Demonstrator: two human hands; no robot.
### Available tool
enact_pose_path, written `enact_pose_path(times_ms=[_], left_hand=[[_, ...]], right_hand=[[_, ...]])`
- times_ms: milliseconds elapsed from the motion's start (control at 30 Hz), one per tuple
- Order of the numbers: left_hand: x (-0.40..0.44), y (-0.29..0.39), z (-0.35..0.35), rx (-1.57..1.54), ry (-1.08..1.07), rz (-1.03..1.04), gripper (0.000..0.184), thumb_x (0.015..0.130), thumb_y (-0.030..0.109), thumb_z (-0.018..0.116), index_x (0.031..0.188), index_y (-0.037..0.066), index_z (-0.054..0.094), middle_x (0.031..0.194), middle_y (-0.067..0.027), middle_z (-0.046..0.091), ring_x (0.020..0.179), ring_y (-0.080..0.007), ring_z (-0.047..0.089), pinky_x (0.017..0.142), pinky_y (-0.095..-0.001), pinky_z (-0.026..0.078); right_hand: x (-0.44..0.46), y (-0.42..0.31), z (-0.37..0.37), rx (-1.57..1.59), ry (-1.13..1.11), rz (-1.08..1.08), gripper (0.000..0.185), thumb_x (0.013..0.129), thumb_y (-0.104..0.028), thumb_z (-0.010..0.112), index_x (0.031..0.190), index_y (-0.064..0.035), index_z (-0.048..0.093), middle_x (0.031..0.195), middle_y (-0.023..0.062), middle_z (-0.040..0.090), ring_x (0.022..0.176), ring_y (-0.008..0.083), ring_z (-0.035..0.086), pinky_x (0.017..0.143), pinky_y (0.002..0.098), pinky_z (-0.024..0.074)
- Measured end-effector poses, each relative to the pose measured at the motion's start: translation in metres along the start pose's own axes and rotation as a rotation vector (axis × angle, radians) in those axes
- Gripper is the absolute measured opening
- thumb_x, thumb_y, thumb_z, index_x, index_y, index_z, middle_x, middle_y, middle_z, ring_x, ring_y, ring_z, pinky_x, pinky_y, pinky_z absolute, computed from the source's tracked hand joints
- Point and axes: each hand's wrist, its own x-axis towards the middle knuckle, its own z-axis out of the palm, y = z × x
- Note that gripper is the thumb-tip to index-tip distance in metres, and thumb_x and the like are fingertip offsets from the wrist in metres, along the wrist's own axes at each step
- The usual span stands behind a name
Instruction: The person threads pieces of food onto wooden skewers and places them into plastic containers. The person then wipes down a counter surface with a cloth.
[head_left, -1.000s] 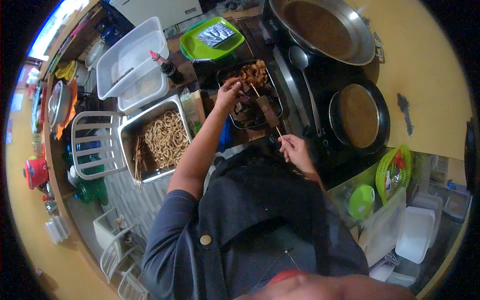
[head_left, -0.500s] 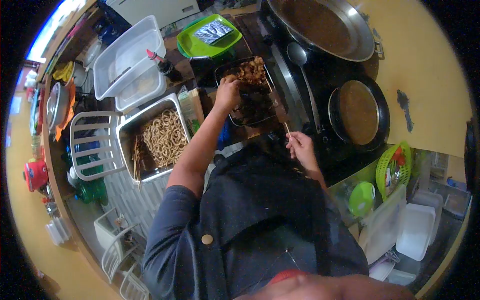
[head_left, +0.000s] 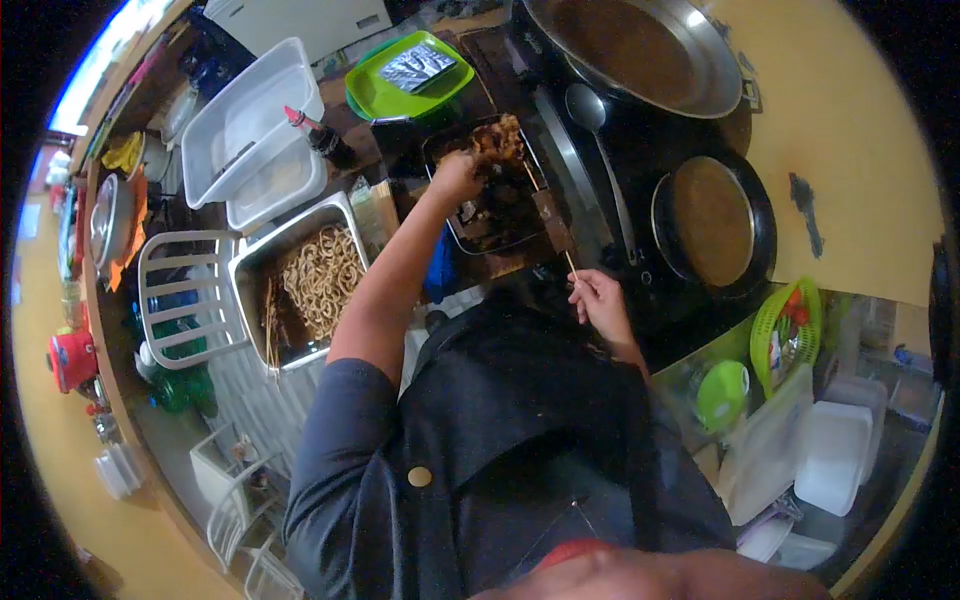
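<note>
My right hand (head_left: 600,300) is closed around the lower end of a thin wooden skewer (head_left: 572,266), which points up and away, with dark brown pieces (head_left: 551,218) on it. The skewer lies across the right rim of a dark rectangular tray (head_left: 468,250). Chunks of brown, sauced meat (head_left: 500,138) are heaped at the tray's far end, and darker sauce or pieces cover the rest. Over the tray's left side, my left hand (head_left: 457,176) reaches in with curled fingers beside the meat; its fingertips and anything between them are hidden.
Left of me, a metal pan (head_left: 240,290) on a chair holds coiled, skewered rings. Beyond are white plastic tubs (head_left: 250,120), a red-capped bottle (head_left: 325,140) and a green tray (head_left: 385,95) with a foil-topped item. At right are a large wok (head_left: 725,60), a smaller pan (head_left: 665,245) and a ladle (head_left: 610,170).
My left hand stays over the tray, slightly shifted among the meat. My right hand keeps hold of the skewer almost unmoved. The whole view has shifted a little.
</note>
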Motion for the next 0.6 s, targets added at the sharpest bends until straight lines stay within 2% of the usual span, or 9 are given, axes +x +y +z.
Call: enact_pose_path(times_ms=[67,167,267,367,500,533,600], left_hand=[[-0.008,0.0,0.0,-0.312,0.17,-0.073,0.03,0.069,0.018,0.064,0.098,0.009,0.064,0.09,-0.0131,0.064,0.085,-0.0296,0.06,0.077,-0.0372,0.048],[-0.022,0.017,-0.021,-0.511,0.162,-0.144,0.032,0.07,0.022,0.068,0.098,0.008,0.064,0.09,-0.0162,0.063,0.082,-0.0289,0.062,0.076,-0.0343,0.048],[-0.012,-0.008,-0.008,-0.379,0.031,-0.149,0.027,0.073,0.02,0.065,0.097,0.007,0.065,0.094,-0.017,0.063,0.084,-0.0272,0.063,0.075,-0.0333,0.048],[-0.02,-0.019,-0.011,-0.289,-0.018,-0.211,0.027,0.071,0.019,0.065,0.094,0.006,0.065,0.091,-0.0167,0.063,0.085,-0.0285,0.062,0.076,-0.0342,0.048],[-0.029,-0.036,-0.024,-0.165,-0.085,-0.279,0.026,0.067,0.016,0.064,0.091,0.005,0.065,0.088,-0.0162,0.063,0.086,-0.0302,0.061,0.077,-0.0355,0.048],[-0.04,-0.049,-0.016,-0.104,-0.052,-0.167,0.034,0.061,0.017,0.066,0.093,0.005,0.064,0.091,-0.0179,0.063,0.087,-0.0322,0.06,0.078,-0.037,0.048],[-0.054,-0.056,0.01,-0.23,0.067,-0.237,0.041,0.058,0.019,0.07,0.096,0.005,0.063,0.092,-0.0187,0.062,0.086,-0.0332,0.06,0.078,-0.0382,0.048]], right_hand=[[0.001,0.005,-0.001,0.02,-0.004,-0.002,0.017,0.088,-0.009,0.047,0.1,0.0019,0.055,0.064,0.0045,0.054,0.044,0.0055,0.045,0.038,0.0196,0.0385],[0.001,0.003,-0.001,-0.008,-0.016,-0.01,0.018,0.088,-0.009,0.048,0.1,0.002,0.055,0.064,0.0045,0.054,0.044,0.0055,0.045,0.038,0.0197,0.0383],[0.004,0.006,-0.002,-0.036,-0.032,-0.057,0.018,0.088,-0.009,0.048,0.101,0.0022,0.055,0.065,0.0046,0.054,0.044,0.0056,0.045,0.038,0.0196,0.0381],[0.003,0.003,0.001,-0.001,-0.006,0.007,0.018,0.089,-0.009,0.048,0.1,0.0023,0.055,0.064,0.0048,0.054,0.044,0.0058,0.045,0.038,0.0196,0.0382],[0.004,0.005,-0.001,-0.017,-0.023,-0.01,0.018,0.089,-0.009,0.048,0.1,0.0025,0.055,0.064,0.005,0.054,0.044,0.0058,0.045,0.038,0.0198,0.0383],[0.004,0.007,-0.001,-0.019,-0.021,-0.01,0.018,0.089,-0.009,0.048,0.1,0.0024,0.055,0.064,0.0049,0.054,0.044,0.0057,0.045,0.038,0.0198,0.0383],[0.004,0.008,-0.001,-0.028,-0.022,-0.012,0.018,0.089,-0.01,0.048,0.1,0.0022,0.055,0.064,0.0047,0.054,0.044,0.0056,0.045,0.038,0.0198,0.0384]])
